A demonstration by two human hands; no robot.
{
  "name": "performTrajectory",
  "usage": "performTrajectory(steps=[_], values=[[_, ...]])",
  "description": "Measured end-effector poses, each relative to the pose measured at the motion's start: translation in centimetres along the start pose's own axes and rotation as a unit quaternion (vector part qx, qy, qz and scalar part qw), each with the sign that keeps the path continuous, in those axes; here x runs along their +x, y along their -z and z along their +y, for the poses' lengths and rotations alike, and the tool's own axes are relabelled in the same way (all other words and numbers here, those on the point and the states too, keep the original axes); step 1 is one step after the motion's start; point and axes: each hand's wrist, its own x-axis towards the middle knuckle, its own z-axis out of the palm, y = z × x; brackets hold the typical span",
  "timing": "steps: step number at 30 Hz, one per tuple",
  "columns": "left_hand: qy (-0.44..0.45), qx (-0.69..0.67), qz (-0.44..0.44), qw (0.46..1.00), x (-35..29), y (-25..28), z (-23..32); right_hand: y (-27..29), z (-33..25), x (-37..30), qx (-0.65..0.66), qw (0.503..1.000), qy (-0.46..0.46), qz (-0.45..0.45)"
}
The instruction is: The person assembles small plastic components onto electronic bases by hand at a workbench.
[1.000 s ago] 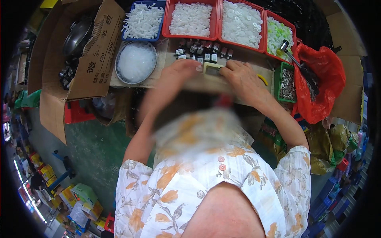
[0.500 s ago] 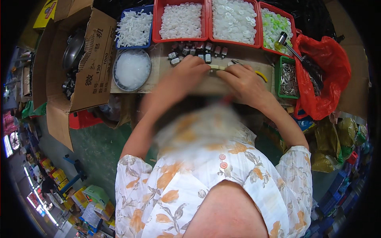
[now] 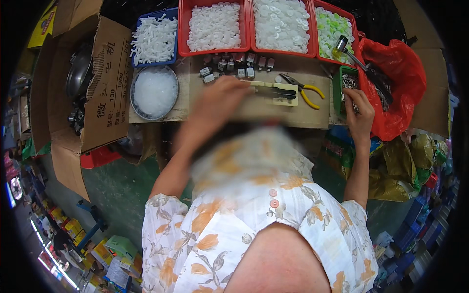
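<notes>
My left hand (image 3: 222, 100), slightly blurred, grips the left end of a long cream plastic piece (image 3: 289, 101) with a black part (image 3: 283, 93) lying along it. My right hand (image 3: 360, 111) is at the green tray (image 3: 337, 100) of small metal pins (image 3: 349, 80), thumb and fingers drawn together over its near end. Whatever those fingertips hold is too small to make out. Pliers with yellow handles (image 3: 311, 96) rest on the cardboard-covered table beside the cream piece. Beyond my left hand, several small metal-cased motors (image 3: 222, 66) stand in a loose group.
Along the back are a blue tray (image 3: 175, 54) of white plastic pieces and red trays (image 3: 215, 52) of small white and green parts. A round dish (image 3: 154, 93) stands left, by an open carton (image 3: 110, 83). A red plastic bag (image 3: 410, 88) bulges beside the green tray.
My right hand has left the cream piece and moved right to the green tray. The pliers and black part are now uncovered. My left hand stays on the cream piece.
</notes>
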Motion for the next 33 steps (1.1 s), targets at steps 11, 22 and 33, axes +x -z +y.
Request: performTrajectory(steps=[11,22,33], values=[[0.032,0.092,-0.144,0.985,1.4,1.5,1.8,-0.1,2.3,-0.7,-0.028,1.000,-0.005,-0.002],[0.012,0.189,-0.069,0.979,-1.5,0.2,1.6,-0.2,3.4,-0.8,-0.047,0.999,-0.008,-0.004],[0.060,0.056,-0.046,0.996,2.6,2.7,1.4,0.3,2.8,0.6,-0.124,0.988,-0.064,-0.063]])
